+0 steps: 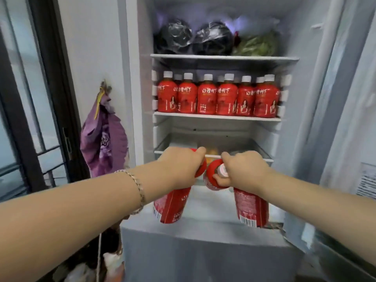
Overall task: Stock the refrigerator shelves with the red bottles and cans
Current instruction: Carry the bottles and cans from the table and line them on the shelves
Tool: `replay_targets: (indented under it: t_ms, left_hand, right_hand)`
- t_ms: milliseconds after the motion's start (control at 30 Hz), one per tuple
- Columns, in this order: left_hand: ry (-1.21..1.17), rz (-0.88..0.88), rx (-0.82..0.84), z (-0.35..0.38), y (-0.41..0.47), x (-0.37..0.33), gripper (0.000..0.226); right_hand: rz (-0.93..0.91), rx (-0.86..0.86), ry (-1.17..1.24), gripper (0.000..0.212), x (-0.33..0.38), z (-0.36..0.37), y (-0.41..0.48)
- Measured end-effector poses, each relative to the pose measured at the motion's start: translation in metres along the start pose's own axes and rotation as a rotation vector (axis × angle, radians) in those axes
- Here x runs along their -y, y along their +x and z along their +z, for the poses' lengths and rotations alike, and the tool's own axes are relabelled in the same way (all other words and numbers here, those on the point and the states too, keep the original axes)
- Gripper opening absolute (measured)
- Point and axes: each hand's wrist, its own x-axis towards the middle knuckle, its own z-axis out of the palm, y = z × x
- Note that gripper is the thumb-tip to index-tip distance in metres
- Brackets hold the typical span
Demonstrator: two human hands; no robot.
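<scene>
Left hand [181, 165] grips glossy red bottle [173, 206] by neck; right hand [244, 169] grips second bottle [251, 208] (barcoded label).

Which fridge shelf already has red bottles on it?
The middle shelf, packed with a row of white-capped red bottles. The top shelf holds dark wrapped bundles and greens; the glass shelf below shows no bottles.

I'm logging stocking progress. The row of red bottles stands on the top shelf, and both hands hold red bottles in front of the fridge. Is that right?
Not quite. The head view shows the row of red bottles on the second shelf, not the top shelf, which holds dark wrapped bundles and greens. The left hand and right hand do hold red bottles in front of the fridge.
</scene>
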Motion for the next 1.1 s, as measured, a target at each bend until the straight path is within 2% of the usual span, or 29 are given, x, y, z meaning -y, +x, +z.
replay_targets:
  t_ms: [100,200,367,533,633,700,767,833,900,967,1000,1033,1067,1100]
  left_hand:
    - [0.129,0.126,-0.034,0.013,0.051,0.022,0.040]
    - [0.235,0.238,-0.082,0.027,0.108,0.044,0.047]
    - [0.321,0.368,-0.095,0.058,0.186,0.059,0.044]
    - [0.450,0.539,-0.070,0.093,0.217,0.062,0.038]
    - [0.552,0.613,-0.060,0.122,0.226,0.066,0.031]
    - [0.546,0.643,-0.119,0.134,0.231,0.071,0.030]
    - [0.566,0.660,-0.167,0.144,0.238,0.072,0.035]
    - [0.475,0.685,-0.278,0.145,0.244,0.069,0.040]
    - [0.372,0.700,-0.310,0.153,0.253,0.069,0.044]
    - [0.228,0.611,-0.432,0.158,0.258,0.068,0.042]
    - [0.110,0.455,-0.488,0.160,0.256,0.066,0.043]
    - [-0.025,0.270,-0.496,0.161,0.252,0.063,0.053]
    - [-0.168,0.055,-0.438,0.162,0.249,0.060,0.067]
    - [-0.301,-0.163,-0.276,0.161,0.244,0.055,0.081]
  right_hand:
    - [-0.010,-0.145,-0.147,0.053,-0.019,0.020,0.044]
    - [0.076,-0.220,-0.139,0.056,-0.047,0.046,0.095]
    - [0.059,-0.178,-0.174,0.047,-0.076,0.077,0.150]
    - [-0.176,-0.082,-0.206,0.042,-0.094,0.127,0.158]
    - [-0.219,-0.078,-0.234,0.039,-0.102,0.150,0.156]
    - [-0.182,-0.098,-0.252,0.038,-0.110,0.161,0.153]
    - [-0.109,-0.094,-0.242,0.045,-0.120,0.175,0.146]
    - [0.060,-0.080,-0.174,0.056,-0.126,0.191,0.135]
    - [0.259,-0.058,-0.108,0.059,-0.126,0.195,0.128]
    - [0.509,-0.012,0.008,0.065,-0.122,0.190,0.126]
    - [0.657,0.039,0.104,0.071,-0.120,0.187,0.126]
    - [0.782,0.082,0.220,0.076,-0.118,0.186,0.125]
    - [0.861,0.105,0.338,0.080,-0.116,0.184,0.126]
    - [0.912,0.126,0.438,0.081,-0.115,0.185,0.127]
